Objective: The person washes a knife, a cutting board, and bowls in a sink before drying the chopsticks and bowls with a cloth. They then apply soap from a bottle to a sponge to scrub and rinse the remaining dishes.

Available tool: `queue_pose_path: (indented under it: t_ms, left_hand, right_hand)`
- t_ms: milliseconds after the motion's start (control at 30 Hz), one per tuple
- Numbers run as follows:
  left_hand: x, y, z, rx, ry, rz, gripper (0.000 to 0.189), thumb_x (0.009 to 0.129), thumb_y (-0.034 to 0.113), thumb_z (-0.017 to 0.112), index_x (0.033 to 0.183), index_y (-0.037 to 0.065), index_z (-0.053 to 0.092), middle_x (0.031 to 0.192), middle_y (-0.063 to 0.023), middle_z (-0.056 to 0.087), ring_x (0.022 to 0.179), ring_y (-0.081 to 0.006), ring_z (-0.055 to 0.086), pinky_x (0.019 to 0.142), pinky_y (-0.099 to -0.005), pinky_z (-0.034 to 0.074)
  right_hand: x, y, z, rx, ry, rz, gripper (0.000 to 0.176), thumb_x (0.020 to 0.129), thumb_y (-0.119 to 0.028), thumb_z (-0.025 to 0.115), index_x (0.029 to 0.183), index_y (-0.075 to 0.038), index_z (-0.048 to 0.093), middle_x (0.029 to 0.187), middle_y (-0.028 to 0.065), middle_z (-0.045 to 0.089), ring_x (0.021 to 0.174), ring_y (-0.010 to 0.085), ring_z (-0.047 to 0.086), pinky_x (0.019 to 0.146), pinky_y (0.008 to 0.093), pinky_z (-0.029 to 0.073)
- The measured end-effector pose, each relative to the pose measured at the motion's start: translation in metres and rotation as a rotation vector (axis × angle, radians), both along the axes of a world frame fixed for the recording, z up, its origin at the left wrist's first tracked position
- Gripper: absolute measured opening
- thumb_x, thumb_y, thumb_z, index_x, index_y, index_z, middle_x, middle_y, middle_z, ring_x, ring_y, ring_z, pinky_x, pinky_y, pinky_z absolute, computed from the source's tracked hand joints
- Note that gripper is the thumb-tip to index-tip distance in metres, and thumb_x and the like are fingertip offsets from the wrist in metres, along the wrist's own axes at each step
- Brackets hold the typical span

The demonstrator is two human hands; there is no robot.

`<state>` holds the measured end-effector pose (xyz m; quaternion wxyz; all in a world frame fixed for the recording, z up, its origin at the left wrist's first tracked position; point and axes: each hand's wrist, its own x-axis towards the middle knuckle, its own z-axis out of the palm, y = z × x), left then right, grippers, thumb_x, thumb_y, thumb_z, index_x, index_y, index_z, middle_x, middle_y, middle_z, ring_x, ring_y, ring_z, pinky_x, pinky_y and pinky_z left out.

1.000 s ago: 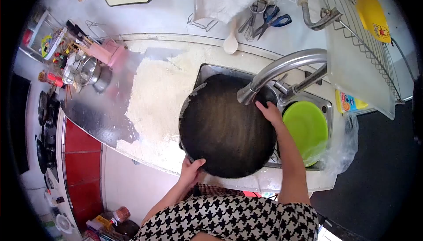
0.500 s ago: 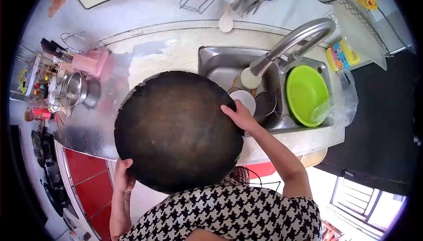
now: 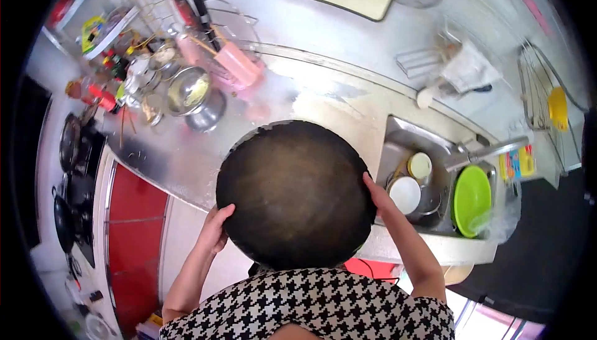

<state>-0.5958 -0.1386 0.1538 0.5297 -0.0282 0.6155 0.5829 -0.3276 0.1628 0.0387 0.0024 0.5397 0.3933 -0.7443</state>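
Note:
A large round dark wok (image 3: pixel 295 194) is held in front of the body, over the counter's front edge. At its left rim is my left hand (image 3: pixel 216 228), thumb on the near face and fingers partly hidden behind it. My right hand (image 3: pixel 378 195) grips the right rim in the same way. To the right is a metal sink (image 3: pixel 398 135) with a white bowl (image 3: pixel 405 195), a smaller cup (image 3: pixel 420 166) and a green basin (image 3: pixel 472 200).
Metal bowls (image 3: pixel 189 90) and a pink container (image 3: pixel 238 64) stand on the counter (image 3: pixel 280 100) at the left back. A faucet (image 3: pixel 491 152) reaches over the sink. Black pans (image 3: pixel 63 218) are at the far left, above a red cabinet (image 3: pixel 134 234).
The view has turned toward the left, so the sink now lies farther right. The wok, still in both hands, has moved away from the sink along the counter.

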Motion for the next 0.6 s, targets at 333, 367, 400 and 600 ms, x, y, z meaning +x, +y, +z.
queue_pose_path:
  t_ms: [333, 367, 400, 600]
  left_hand:
    - [-0.034, 0.039, 0.046, 0.107, 0.177, -0.055, 0.056, 0.077, 0.029, 0.065, 0.119, -0.004, 0.045, 0.103, -0.0089, 0.059, 0.089, -0.0113, 0.055, 0.075, -0.0252, 0.045]
    - [-0.038, 0.044, 0.056, 0.159, 0.206, -0.072, 0.058, 0.077, 0.027, 0.066, 0.120, -0.004, 0.044, 0.106, -0.0096, 0.058, 0.093, -0.0127, 0.054, 0.081, -0.0270, 0.044]
    - [-0.043, 0.048, 0.066, 0.211, 0.234, -0.089, 0.059, 0.076, 0.025, 0.067, 0.121, -0.005, 0.042, 0.109, -0.0103, 0.057, 0.097, -0.0141, 0.053, 0.086, -0.0288, 0.043]
    - [-0.115, 0.080, 0.129, 0.538, 0.605, -0.386, 0.071, 0.074, 0.023, 0.071, 0.128, -0.005, 0.035, 0.119, -0.0111, 0.050, 0.108, -0.0164, 0.047, 0.095, -0.0304, 0.036]
  right_hand:
    - [-0.020, -0.008, 0.003, 0.335, 0.057, -0.065, 0.064, 0.079, -0.045, 0.063, 0.110, 0.010, 0.054, 0.105, 0.0147, 0.060, 0.093, 0.0228, 0.057, 0.083, 0.0325, 0.043]
    - [-0.020, -0.014, 0.009, 0.347, 0.064, -0.109, 0.064, 0.081, -0.044, 0.061, 0.114, 0.010, 0.051, 0.108, 0.0146, 0.058, 0.095, 0.0233, 0.056, 0.084, 0.0330, 0.043]
    - [-0.024, -0.023, 0.029, 0.362, 0.066, -0.161, 0.065, 0.082, -0.043, 0.060, 0.117, 0.010, 0.047, 0.110, 0.0145, 0.057, 0.096, 0.0237, 0.055, 0.085, 0.0335, 0.043]
    - [-0.039, -0.004, 0.048, 0.635, 0.425, -0.512, 0.055, 0.088, -0.042, 0.051, 0.122, 0.000, 0.041, 0.118, 0.0118, 0.051, 0.102, 0.0239, 0.051, 0.089, 0.0367, 0.042]
